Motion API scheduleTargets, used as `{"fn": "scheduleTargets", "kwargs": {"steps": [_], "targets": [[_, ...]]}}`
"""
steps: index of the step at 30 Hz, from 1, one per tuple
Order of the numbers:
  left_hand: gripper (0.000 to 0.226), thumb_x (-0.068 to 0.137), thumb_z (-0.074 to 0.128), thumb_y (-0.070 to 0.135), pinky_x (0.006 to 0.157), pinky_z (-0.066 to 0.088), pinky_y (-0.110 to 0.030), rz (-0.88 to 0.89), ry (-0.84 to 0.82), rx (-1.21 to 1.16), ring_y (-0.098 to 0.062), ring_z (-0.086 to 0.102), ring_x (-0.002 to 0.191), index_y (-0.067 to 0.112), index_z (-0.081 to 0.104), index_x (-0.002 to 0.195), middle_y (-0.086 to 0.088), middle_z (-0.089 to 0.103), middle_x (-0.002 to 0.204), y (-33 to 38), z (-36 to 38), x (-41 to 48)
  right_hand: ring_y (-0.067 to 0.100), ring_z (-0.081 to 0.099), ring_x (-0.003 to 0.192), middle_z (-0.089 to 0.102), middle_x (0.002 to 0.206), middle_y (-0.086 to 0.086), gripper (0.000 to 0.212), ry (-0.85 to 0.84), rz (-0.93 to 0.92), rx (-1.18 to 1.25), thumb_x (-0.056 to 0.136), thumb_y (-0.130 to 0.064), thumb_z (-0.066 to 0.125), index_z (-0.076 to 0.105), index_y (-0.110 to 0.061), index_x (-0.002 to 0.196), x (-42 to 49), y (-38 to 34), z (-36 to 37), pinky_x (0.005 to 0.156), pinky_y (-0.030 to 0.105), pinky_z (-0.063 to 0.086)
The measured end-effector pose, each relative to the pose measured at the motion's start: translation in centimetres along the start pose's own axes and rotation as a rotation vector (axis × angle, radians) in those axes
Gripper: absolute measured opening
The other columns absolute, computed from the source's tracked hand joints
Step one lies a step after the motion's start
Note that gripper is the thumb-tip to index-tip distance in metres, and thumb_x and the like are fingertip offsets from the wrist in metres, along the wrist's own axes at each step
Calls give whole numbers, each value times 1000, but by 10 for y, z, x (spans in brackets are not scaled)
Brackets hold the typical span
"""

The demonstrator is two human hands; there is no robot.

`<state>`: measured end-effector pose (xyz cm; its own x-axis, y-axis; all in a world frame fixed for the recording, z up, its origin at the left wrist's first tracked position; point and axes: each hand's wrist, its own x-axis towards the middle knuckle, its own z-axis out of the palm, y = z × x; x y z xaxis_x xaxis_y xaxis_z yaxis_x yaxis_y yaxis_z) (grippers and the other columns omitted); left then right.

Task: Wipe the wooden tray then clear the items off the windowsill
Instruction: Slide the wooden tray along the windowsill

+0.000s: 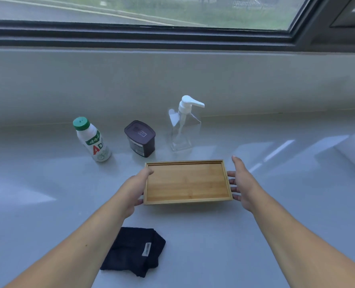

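A wide window (151,11) runs across the top of the view, set in a dark frame (143,36) whose lower rail spans the full width. Through the glass a paved road (47,11) and a strip of grass (224,15) show outside. Below the frame a pale wall (172,80) drops to a smooth, glossy white windowsill (37,183). Daylight falls through the glass and leaves soft bright patches on the sill at the right.

both arms out fwd, left hand (134,189) & right hand (241,182) open, palms inward.
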<state>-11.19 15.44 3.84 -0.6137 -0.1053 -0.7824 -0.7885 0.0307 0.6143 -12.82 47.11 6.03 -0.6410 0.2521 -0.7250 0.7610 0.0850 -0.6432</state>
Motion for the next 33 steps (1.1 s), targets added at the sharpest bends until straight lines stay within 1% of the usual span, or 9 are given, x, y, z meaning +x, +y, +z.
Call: {"fn": "scheduleTargets", "kwargs": {"steps": [4,7,11,16,23,25,27,30,33], "targets": [[57,72,59,67,84,55,-40,35,-14,24,-20,64,110,28,65,113,1,67,121,30,59,-2,25,73,81,78,68,-1,76,17,-5,26,88,-82,37,72,-16,104,17,-10,-55,70,38,50],[65,74,60,68,92,55,-42,34,-2,40,-22,62,114,25,63,124,2,64,124,49,102,4,24,72,80,76,81,4,77,25,-11,42,88,-82,37,71,-15,106,35,-21,-92,68,37,50],[67,74,59,68,85,53,-40,24,-2,45,-22,62,112,26,61,126,1,64,124,74,160,11,23,72,76,73,79,3,78,18,-21,40,88,-83,36,71,-15,105,69,-42,-143,67,36,51],[66,71,58,70,97,53,-44,25,16,26,-23,63,114,27,64,121,0,66,125,111,223,30,22,70,73,72,74,2,77,-2,-30,44,89,-82,36,70,-15,106,117,-74,-195,65,35,51],[79,67,56,72,109,48,-49,20,98,10,-29,62,119,23,64,129,-4,64,132,162,280,70,20,65,64,65,61,-2,76,-24,-31,23,86,-85,38,69,-17,92,188,-117,-226,63,32,50],[79,70,56,71,111,46,-50,26,123,1,-30,60,122,23,61,133,-6,61,136,173,289,81,21,64,66,65,61,-3,76,-30,-33,22,85,-86,38,70,-18,95,207,-129,-226,64,32,49],[78,72,55,69,112,45,-50,32,156,0,-31,59,123,23,59,134,-8,59,137,184,297,94,21,65,73,71,71,-3,81,-37,-30,5,85,-86,37,70,-17,110,225,-142,-225,67,33,49],[64,85,53,66,113,44,-50,43,186,-3,-31,58,124,25,59,133,-8,60,137,195,305,112,24,57,104,61,117,1,103,-58,-5,-17,77,-90,35,55,-14,144,250,-157,-223,97,42,47],[52,91,52,64,112,45,-49,51,193,-9,-29,61,120,27,61,127,-7,64,135,201,312,129,29,55,126,56,131,5,110,-69,-22,-32,74,-92,35,46,-15,153,266,-165,-223,114,47,38]]}}
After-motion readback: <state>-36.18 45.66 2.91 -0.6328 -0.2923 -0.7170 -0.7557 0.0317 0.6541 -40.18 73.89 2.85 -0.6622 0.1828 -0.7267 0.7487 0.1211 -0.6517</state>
